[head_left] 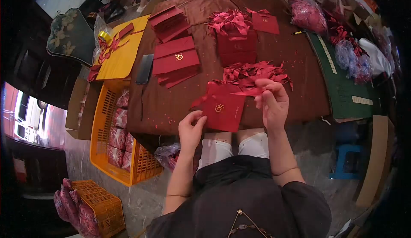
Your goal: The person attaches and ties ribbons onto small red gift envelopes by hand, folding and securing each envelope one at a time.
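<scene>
My left hand [191,129] pinches the left edge of a flat red paper piece with a gold emblem [223,112]; whether it is a card, an envelope or a small bag I cannot tell. Red ribbon trails from its upper left. My right hand [272,103] is raised at its upper right, thumb and fingers closed on a red ribbon [244,92]. Just beyond lies a loose heap of red ribbons [257,72]. Behind that stands a stack of similar red pieces [236,50], with another ribbon pile [231,22] on top.
More red stacks [176,60] stand at the left on the brown tablecloth [299,97], beside a dark phone-like slab [144,69] and a yellow board [124,54]. A green mat [349,88] lies right. An orange crate [100,139] with bagged goods and a blue stool [346,161] are below.
</scene>
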A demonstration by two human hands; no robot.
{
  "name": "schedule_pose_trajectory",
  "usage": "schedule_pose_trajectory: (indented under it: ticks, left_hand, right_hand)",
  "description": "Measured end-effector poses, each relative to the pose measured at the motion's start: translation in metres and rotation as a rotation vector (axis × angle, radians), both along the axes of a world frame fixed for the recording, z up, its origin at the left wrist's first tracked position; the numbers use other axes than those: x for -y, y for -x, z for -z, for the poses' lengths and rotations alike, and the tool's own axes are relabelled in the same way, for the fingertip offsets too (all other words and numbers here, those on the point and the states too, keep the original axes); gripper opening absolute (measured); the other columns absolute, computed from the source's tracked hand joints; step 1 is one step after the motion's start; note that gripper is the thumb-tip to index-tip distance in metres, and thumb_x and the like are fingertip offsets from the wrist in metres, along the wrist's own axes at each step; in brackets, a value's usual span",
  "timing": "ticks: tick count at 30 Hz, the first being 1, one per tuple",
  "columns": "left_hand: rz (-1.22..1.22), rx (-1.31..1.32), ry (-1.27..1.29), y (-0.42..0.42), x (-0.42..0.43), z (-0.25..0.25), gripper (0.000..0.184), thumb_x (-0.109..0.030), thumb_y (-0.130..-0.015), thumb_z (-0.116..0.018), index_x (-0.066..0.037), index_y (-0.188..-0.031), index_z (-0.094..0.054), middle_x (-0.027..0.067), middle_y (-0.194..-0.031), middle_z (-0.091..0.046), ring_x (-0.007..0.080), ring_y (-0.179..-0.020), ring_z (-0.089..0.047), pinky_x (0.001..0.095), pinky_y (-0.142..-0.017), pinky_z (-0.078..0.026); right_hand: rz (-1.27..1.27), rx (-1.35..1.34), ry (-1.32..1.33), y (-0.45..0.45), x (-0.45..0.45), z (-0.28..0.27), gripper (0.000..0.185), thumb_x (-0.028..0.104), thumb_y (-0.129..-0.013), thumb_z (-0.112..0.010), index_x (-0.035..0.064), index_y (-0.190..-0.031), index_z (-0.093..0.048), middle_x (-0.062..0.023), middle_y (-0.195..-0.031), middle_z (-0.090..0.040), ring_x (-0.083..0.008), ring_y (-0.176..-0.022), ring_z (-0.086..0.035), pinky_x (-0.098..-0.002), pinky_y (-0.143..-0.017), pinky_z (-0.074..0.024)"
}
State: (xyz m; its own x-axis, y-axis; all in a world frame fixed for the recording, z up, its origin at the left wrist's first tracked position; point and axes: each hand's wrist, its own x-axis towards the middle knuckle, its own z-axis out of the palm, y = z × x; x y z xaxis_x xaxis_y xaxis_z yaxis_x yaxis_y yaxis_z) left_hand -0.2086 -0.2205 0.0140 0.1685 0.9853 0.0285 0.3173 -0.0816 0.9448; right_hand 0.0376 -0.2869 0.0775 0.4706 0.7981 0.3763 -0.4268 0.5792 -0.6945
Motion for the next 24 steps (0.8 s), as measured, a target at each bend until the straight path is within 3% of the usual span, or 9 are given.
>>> schedule_pose_trajectory:
  ticks: [2, 4, 5, 9, 11, 15, 18, 21, 24]
  left_hand:
    - [0.034, 0.039, 0.058, -0.003, 0.003, -0.008, 0.025, -0.011, -0.087, -0.077, 0.003, -0.107, -0.072, 0.0064, -0.084, -0.072, 0.01, -0.077, -0.064, 0.0269, -0.073, -0.052]
    - [0.029, 0.036, 0.074, -0.005, 0.002, -0.003, 0.025, -0.012, -0.088, -0.076, 0.003, -0.108, -0.072, 0.0062, -0.083, -0.072, 0.0096, -0.077, -0.064, 0.0267, -0.073, -0.052]
    - [0.025, 0.038, 0.085, -0.006, 0.001, -0.001, 0.025, -0.012, -0.088, -0.076, 0.003, -0.108, -0.072, 0.006, -0.083, -0.072, 0.0091, -0.077, -0.064, 0.0264, -0.073, -0.052]
    - [0.018, -0.107, 0.018, -0.008, 0.001, -0.01, 0.025, -0.011, -0.089, -0.075, 0.003, -0.108, -0.072, 0.006, -0.084, -0.073, 0.0088, -0.077, -0.064, 0.0265, -0.073, -0.053]
    - [0.088, -0.015, 0.039, -0.006, -0.001, -0.008, 0.024, -0.01, -0.092, -0.073, 0.005, -0.111, -0.07, 0.0036, -0.093, -0.073, 0.0086, -0.085, -0.063, 0.0253, -0.077, -0.052]
    - [0.098, 0.081, 0.081, -0.005, -0.003, 0.004, 0.024, -0.009, -0.092, -0.073, 0.005, -0.111, -0.071, 0.0032, -0.095, -0.073, 0.0087, -0.086, -0.063, 0.026, -0.079, -0.052]
    - [0.098, 0.023, 0.073, -0.006, -0.002, 0.004, 0.025, -0.007, -0.089, -0.073, 0.004, -0.11, -0.071, 0.0062, -0.098, -0.074, 0.0114, -0.089, -0.065, 0.0275, -0.081, -0.052]
    - [0.032, -0.113, -0.107, -0.012, 0.003, 0.0, 0.027, -0.007, -0.086, -0.075, 0.003, -0.111, -0.071, 0.0096, -0.102, -0.074, 0.0141, -0.092, -0.067, 0.0289, -0.083, -0.053]
    - [-0.013, -0.072, -0.185, -0.016, 0.006, 0.002, 0.027, -0.007, -0.081, -0.077, 0.0, -0.106, -0.073, 0.0101, -0.093, -0.07, 0.0205, -0.083, -0.065, 0.0323, -0.076, -0.052]
  right_hand:
    - [0.029, 0.252, -0.026, 0.008, 0.003, 0.001, 0.015, -0.005, -0.094, -0.063, 0.0017, -0.106, -0.068, -0.0115, -0.107, -0.069, -0.017, -0.083, -0.068, -0.0266, -0.07, -0.056]
    - [0.202, 0.91, -0.055, 0.019, -0.001, -0.002, 0.028, -0.009, -0.084, -0.065, 0.0031, -0.109, -0.07, -0.0111, -0.104, -0.068, -0.0225, -0.087, -0.068, -0.0313, -0.075, -0.055]
    - [0.27, 1.076, -0.015, 0.031, -0.005, -0.001, 0.038, -0.01, -0.077, -0.067, 0.0051, -0.111, -0.072, -0.0117, -0.101, -0.066, -0.0285, -0.092, -0.066, -0.0362, -0.078, -0.0542]
    - [0.24, 1.175, 0.055, 0.055, -0.025, 0.045, 0.028, -0.003, -0.077, -0.07, 0.0064, -0.104, -0.071, -0.0127, -0.099, -0.065, -0.0322, -0.094, -0.064, -0.0419, -0.08, -0.0545]
    - [0.235, 1.158, 0.136, 0.058, -0.032, 0.064, 0.02, 0.002, -0.079, -0.073, 0.0062, -0.098, -0.069, -0.0115, -0.098, -0.065, -0.0329, -0.091, -0.064, -0.0427, -0.079, -0.0537]
    - [0.323, 1.253, 0.125, 0.062, -0.037, 0.071, 0.018, 0.008, -0.079, -0.074, 0.0066, -0.096, -0.068, -0.0096, -0.094, -0.064, -0.032, -0.091, -0.061, -0.0421, -0.082, -0.0517]
    - [0.326, 1.255, 0.112, 0.066, -0.038, 0.077, 0.018, 0.008, -0.079, -0.074, 0.0064, -0.095, -0.068, -0.0097, -0.094, -0.063, -0.032, -0.093, -0.06, -0.0426, -0.084, -0.0509]
    - [0.313, 1.279, 0.082, 0.069, -0.033, 0.079, 0.019, 0.008, -0.078, -0.075, 0.0058, -0.095, -0.067, -0.0105, -0.095, -0.063, -0.032, -0.092, -0.06, -0.0432, -0.084, -0.0508]
    - [0.313, 1.256, 0.051, 0.074, -0.031, 0.079, 0.018, 0.008, -0.078, -0.075, 0.0053, -0.094, -0.067, -0.0104, -0.094, -0.062, -0.0325, -0.092, -0.06, -0.0434, -0.083, -0.0505]
